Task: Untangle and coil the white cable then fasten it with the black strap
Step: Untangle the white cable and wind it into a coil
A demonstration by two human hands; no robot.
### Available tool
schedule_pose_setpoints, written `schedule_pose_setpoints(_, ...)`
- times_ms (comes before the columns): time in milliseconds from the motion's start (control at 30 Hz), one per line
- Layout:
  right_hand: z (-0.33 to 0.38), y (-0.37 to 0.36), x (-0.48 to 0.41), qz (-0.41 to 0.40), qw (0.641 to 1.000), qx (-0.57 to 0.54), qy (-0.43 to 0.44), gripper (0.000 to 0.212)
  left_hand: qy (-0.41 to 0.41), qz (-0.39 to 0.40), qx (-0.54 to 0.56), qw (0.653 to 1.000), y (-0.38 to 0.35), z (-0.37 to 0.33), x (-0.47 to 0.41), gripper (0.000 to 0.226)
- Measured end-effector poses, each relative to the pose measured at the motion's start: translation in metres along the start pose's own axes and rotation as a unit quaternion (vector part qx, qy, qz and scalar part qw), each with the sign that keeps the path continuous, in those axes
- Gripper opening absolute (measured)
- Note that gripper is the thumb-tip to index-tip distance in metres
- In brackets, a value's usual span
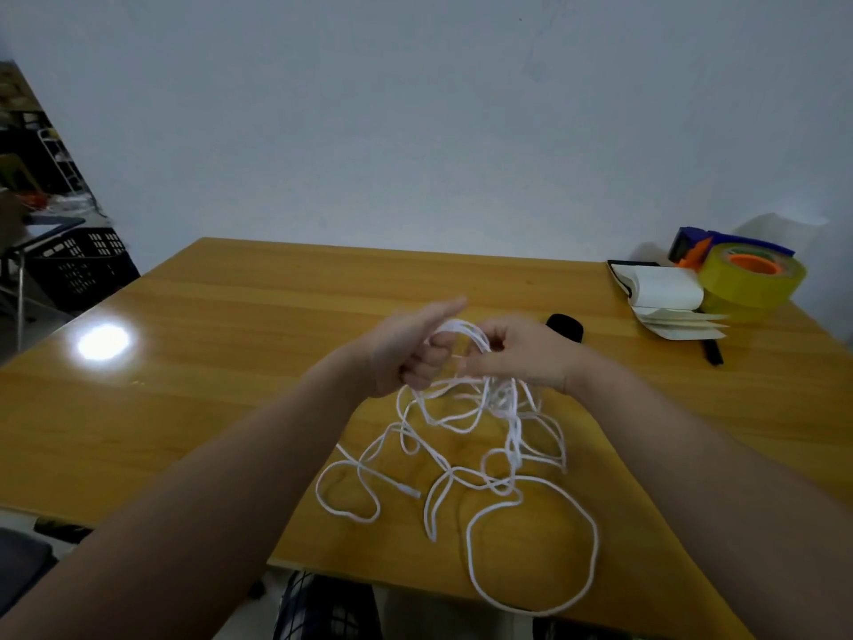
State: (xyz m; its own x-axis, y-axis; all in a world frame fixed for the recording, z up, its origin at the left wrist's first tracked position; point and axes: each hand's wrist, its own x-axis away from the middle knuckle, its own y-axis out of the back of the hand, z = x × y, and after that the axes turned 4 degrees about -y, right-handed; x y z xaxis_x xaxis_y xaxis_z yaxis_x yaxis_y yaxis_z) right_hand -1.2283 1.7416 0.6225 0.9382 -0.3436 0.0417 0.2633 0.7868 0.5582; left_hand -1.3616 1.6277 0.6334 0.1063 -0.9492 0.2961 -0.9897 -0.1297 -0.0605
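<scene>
On the wooden table (pixel 231 362), your left hand (pixel 406 348) and right hand (pixel 521 353) curled fingers round a few gathered white cable (pixel 511 434) loops. Most was tangled, and the black strap (pixel 565 326) was untouched.

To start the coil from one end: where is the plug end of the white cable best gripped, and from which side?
Probably pinch the straight, stiff stretch just behind the plug, coming from above. It lies flat on the table, tip pointing right with bare wood around it; farther back, loops of the white cable cross it.
</scene>
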Motion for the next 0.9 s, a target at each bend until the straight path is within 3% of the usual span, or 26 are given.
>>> schedule_pose_setpoints(67, -0.003, -0.003, 0.002, -0.053, 0.991, -0.125, -0.022, 0.002, -0.080, -0.058, -0.005, 0.995, 0.006, 0.002, -0.001, 0.048)
schedule_pose_setpoints(167, -0.010, -0.007, 0.002, -0.015, 0.961, -0.275, -0.020, 0.021, -0.152, -0.122, -0.044, 0.980, 0.013, 0.005, -0.002, 0.046)
schedule_pose_setpoints(267, -0.010, -0.008, 0.002, 0.004, 0.941, -0.337, -0.021, 0.025, -0.149, -0.168, -0.013, 0.974, 0.018, 0.005, -0.003, 0.045)
schedule_pose_setpoints(333, -0.006, -0.006, 0.000, -0.033, 0.955, -0.295, -0.023, 0.029, -0.148, -0.165, 0.027, 0.975, 0.018, 0.004, -0.003, 0.043)
schedule_pose_setpoints(433, 0.003, -0.004, -0.003, -0.131, 0.984, -0.123, -0.017, 0.031, -0.114, -0.122, 0.081, 0.983, 0.013, 0.000, -0.003, 0.040)
schedule_pose_setpoints(533, 0.009, -0.003, -0.009, -0.202, 0.979, 0.032, -0.003, 0.028, -0.053, -0.040, 0.090, 0.994, 0.012, -0.008, 0.001, 0.036)
schedule_pose_setpoints(633, 0.013, -0.005, -0.015, -0.205, 0.968, 0.144, 0.005, 0.025, -0.014, 0.017, 0.077, 0.997, 0.012, -0.017, 0.004, 0.043)
schedule_pose_setpoints(700, 0.014, -0.003, -0.017, -0.193, 0.971, 0.139, 0.008, 0.025, -0.007, 0.002, 0.054, 0.999, 0.010, -0.018, 0.004, 0.052)
schedule_pose_setpoints(833, 0.014, 0.007, -0.009, -0.100, 0.991, 0.070, 0.055, 0.016, -0.079, -0.107, 0.035, 0.990, 0.008, -0.010, -0.001, 0.051)
schedule_pose_setpoints(900, 0.010, 0.011, -0.006, -0.057, 0.995, 0.057, 0.051, 0.025, -0.107, -0.153, 0.068, 0.980, 0.011, -0.009, -0.004, 0.051)
